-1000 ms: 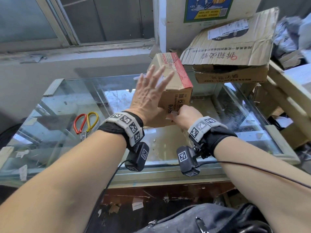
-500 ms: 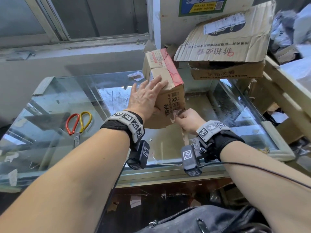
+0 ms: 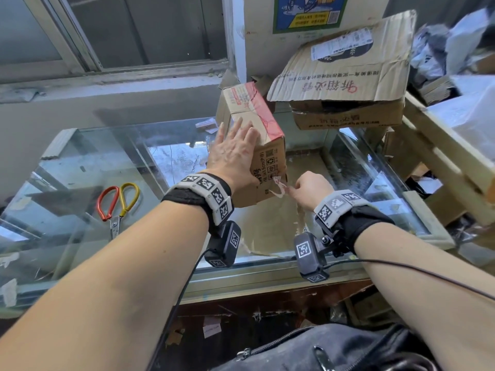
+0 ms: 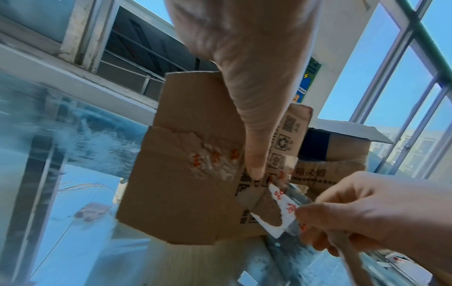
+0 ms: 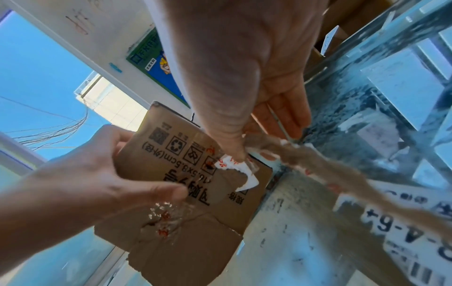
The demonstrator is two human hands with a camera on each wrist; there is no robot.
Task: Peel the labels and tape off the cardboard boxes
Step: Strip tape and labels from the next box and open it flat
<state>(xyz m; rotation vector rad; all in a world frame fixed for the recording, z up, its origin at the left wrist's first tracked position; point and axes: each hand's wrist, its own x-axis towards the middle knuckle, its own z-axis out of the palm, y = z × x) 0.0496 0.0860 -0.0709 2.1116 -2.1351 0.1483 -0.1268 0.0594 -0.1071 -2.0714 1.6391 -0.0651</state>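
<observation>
A: What is shown from the head view?

B: A small cardboard box [image 3: 263, 153] is stood tilted on the glass bench [image 3: 112, 156]. The left hand [image 3: 235, 153] is laid flat on its left face, fingers straight and slightly spread. A strip of tape [image 3: 278, 187], partly lifted at the box's lower corner, is pinched by the right hand [image 3: 310, 187]. Red-and-yellow scissors [image 3: 117, 202] are seen lying well apart to the left. A larger cardboard box [image 3: 345, 76] with a white label [image 3: 341, 44] is set behind on the right.

A: And from the left wrist?

B: The left thumb [image 4: 254, 135] is pressed against the box's printed face [image 4: 195, 183]. The torn white tape with red characters [image 4: 281, 209] is gripped between the right hand's [image 4: 367, 216] fingertips, one end being attached to the box.

A: The right wrist?

B: The right thumb [image 5: 227, 125] is clamped onto the tape [image 5: 237, 170] at the printed panel of the box [image 5: 176, 174]. A peeled strip with cardboard fibre [image 5: 342, 174] is seen trailing from that hand. The box is steadied by the left hand [image 5: 85, 183].
</observation>
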